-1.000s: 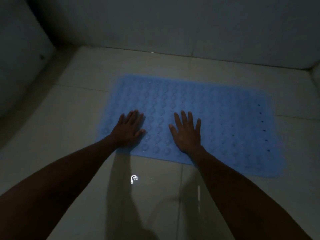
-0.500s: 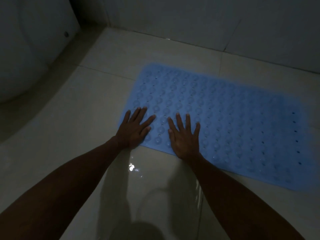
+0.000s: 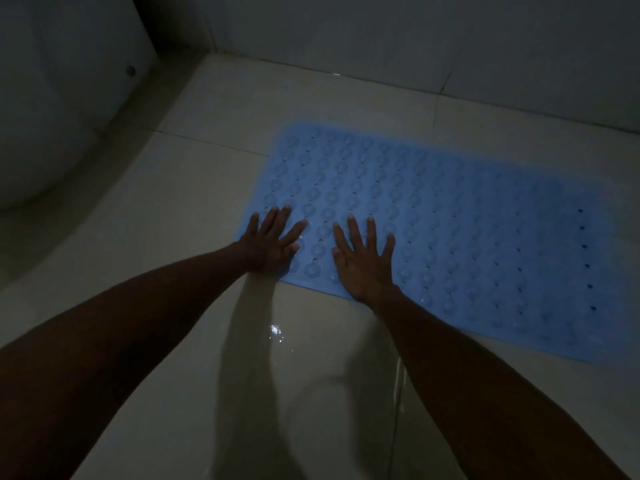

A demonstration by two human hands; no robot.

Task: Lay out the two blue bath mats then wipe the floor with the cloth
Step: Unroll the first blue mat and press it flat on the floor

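Note:
One blue bath mat with rows of round bumps and small holes lies flat on the pale tiled floor, running from the middle to the right edge. My left hand rests palm down on the mat's near left corner, fingers spread. My right hand presses flat on the mat's near edge just to the right of it, fingers also apart. Neither hand holds anything. A second mat and a cloth are not in view.
The room is dim. A white rounded fixture fills the upper left. Tiled walls close off the back. A wet glint shines on the floor between my forearms.
The view has swung left, so the mat now sits further right in the frame. Both hands stay flat on the mat's near left part.

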